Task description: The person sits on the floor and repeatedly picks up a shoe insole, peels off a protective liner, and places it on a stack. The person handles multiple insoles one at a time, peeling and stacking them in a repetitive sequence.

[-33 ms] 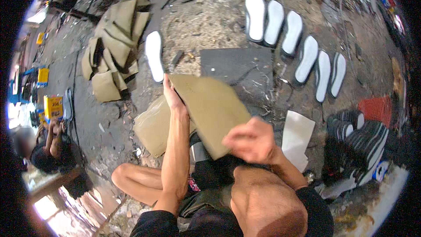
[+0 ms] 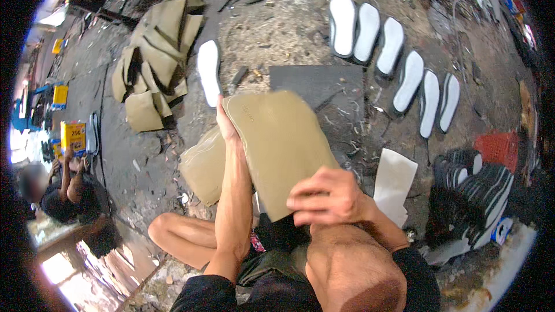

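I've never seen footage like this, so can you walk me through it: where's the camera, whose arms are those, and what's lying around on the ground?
There is no machine here. The picture comes from a wide fisheye camera worn on a person's head, looking down, so straight edges bend near the rim. The two bare arms coming up from the bottom are the wearer's own.

The left hand and the right hand together hold a tan sheet; another tan sheet lies under it. On the rough floor are a dark mat, a row of white shoe soles, one single white sole, a pile of tan cut pieces, a white sheet and stacked black-and-white soles. Another person sits at far left.
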A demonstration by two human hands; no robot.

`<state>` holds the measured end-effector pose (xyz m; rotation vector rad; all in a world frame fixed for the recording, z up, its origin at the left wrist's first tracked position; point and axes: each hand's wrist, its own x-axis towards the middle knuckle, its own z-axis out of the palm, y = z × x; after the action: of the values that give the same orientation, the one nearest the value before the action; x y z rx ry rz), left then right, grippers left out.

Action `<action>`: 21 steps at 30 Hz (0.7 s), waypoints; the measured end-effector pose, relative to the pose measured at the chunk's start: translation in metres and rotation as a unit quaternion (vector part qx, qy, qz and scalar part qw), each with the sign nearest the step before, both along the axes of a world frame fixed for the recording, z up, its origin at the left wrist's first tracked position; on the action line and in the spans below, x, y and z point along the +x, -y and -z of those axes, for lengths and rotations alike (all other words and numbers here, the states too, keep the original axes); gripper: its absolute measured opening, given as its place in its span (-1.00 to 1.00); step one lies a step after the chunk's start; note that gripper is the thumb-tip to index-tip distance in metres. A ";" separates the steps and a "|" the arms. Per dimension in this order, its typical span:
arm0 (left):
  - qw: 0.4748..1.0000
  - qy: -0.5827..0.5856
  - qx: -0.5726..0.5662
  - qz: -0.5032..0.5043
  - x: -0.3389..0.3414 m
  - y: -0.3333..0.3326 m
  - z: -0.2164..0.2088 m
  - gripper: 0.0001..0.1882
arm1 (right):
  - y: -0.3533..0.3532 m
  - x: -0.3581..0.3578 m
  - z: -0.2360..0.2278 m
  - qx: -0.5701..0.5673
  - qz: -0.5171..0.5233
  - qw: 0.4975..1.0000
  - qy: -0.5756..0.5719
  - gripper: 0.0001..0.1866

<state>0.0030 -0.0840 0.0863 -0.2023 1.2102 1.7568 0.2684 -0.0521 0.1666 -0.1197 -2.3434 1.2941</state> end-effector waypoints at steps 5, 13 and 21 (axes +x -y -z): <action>0.923 0.144 0.352 0.056 0.006 -0.019 -0.027 -0.46 | -0.066 -0.055 -0.024 0.116 0.178 0.976 -0.056 -0.44; 0.874 0.183 0.438 0.103 0.014 -0.017 -0.043 -0.46 | -0.076 -0.082 -0.012 0.122 0.145 0.980 -0.053 -0.79; 0.855 0.088 0.493 0.135 0.040 -0.008 -0.057 -0.64 | -0.064 -0.068 -0.024 0.102 0.154 0.980 -0.078 -0.82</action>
<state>0.0435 -0.0760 0.1429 0.3934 0.0896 1.8330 0.2005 0.0122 0.1901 -0.2925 -2.2016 0.8781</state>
